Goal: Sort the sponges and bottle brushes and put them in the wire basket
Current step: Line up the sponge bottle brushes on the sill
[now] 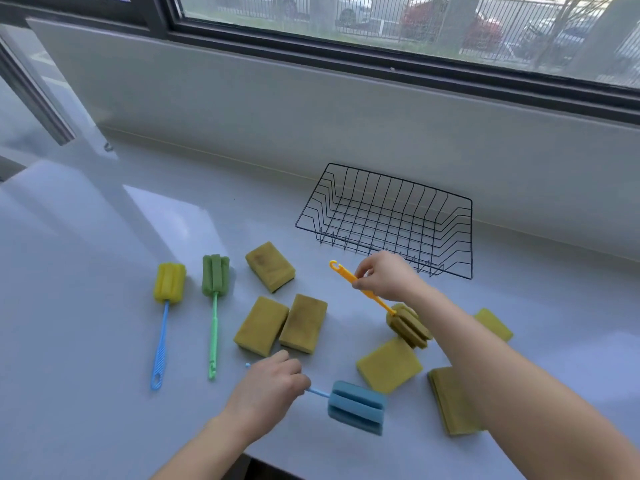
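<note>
Orange-handled brush (pixel 408 323) clamped in right grip (pixel 384 277) near wire basket (pixel 450 237), blue brush (pixel 356 407) clamped in left grip (pixel 270 389), sponges (pixel 261 325) scattered on counter (pixel 86 271).

Pale tabletop (pixel 104 271) is carrying an empty wire basket (pixel 388 216) near the wall. Six yellow sponges (pixel 303 323) are lying scattered, two bottle brushes (pixel 166 306) lying left.

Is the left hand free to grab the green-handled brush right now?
Probably not yet: the left hand already grips the blue brush. The green-handled brush lies unobstructed nearby, so setting the blue one down frees it.
</note>
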`<state>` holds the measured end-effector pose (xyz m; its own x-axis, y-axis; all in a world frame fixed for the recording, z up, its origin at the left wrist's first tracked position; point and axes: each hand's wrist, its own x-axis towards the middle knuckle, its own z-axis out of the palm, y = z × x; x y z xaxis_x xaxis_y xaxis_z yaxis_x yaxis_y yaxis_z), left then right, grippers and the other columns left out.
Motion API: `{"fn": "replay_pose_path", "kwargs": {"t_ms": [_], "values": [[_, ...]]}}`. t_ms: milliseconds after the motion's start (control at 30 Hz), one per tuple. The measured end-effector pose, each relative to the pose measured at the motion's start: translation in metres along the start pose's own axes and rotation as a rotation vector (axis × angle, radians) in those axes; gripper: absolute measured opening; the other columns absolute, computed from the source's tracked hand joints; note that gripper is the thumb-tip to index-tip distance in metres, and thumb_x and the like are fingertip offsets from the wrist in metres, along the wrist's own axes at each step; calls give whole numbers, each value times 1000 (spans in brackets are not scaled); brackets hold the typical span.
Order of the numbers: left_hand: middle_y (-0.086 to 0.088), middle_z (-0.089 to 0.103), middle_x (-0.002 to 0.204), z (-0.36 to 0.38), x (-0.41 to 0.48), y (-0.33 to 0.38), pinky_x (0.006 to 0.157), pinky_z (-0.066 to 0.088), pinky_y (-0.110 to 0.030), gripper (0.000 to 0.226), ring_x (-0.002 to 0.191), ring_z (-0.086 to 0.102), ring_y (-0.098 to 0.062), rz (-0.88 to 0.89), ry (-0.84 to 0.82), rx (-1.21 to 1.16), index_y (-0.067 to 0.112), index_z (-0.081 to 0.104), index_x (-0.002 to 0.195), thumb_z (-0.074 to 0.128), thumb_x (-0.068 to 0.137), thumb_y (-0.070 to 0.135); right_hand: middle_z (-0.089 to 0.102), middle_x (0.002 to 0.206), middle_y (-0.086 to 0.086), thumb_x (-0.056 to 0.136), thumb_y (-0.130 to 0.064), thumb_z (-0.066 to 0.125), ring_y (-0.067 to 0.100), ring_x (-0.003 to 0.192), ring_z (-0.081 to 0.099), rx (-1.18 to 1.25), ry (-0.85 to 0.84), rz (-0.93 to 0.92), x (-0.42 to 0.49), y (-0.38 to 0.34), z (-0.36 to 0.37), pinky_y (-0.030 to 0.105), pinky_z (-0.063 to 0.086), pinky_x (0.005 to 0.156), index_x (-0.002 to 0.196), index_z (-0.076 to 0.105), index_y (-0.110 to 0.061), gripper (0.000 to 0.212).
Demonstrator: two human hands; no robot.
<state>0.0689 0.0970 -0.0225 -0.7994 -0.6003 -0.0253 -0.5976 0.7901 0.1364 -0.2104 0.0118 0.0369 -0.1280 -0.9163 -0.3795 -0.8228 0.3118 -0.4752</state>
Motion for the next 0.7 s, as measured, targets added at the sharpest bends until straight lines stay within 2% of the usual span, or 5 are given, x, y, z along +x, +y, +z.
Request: {"fn": "replay_pose_path", "kwargs": {"t_ms": [100,200,300,467,700], "values": [[13,55,66,-1,-5,-2,43,41,-24,16,65,54,-12,-34,31,-130,31,69,75,83,72,23,75,61,5,89,-17,68,19,47,68,208,-75,86,-15,5,-7,26,50,44,93,70,-17,4],[13,59,77,3,-11,-8,53,47,-30,5,79,53,-11,-134,35,-271,32,69,87,71,85,28,78,69,13,83,-6,58,27,52,71,386,-110,145,-31,7,-14,29,55,47,95,68,-4,16],[14,61,89,9,-16,-17,65,48,-34,11,92,51,-9,-228,29,-365,33,69,98,60,92,35,76,73,23,76,-15,53,34,55,72,546,-92,208,-42,6,-20,34,58,50,95,67,7,33],[23,51,71,-1,-14,-30,68,42,-26,7,79,50,-8,-371,156,-515,30,74,90,71,87,25,75,65,21,88,-48,66,28,49,70,586,21,261,-58,2,-25,28,54,43,84,67,0,48],[14,63,69,-14,-12,-48,65,46,-26,23,72,58,-5,-541,276,-692,35,73,76,77,77,13,72,63,19,82,-25,77,25,44,61,658,47,198,-89,-9,-40,25,47,40,74,70,0,28]]}}
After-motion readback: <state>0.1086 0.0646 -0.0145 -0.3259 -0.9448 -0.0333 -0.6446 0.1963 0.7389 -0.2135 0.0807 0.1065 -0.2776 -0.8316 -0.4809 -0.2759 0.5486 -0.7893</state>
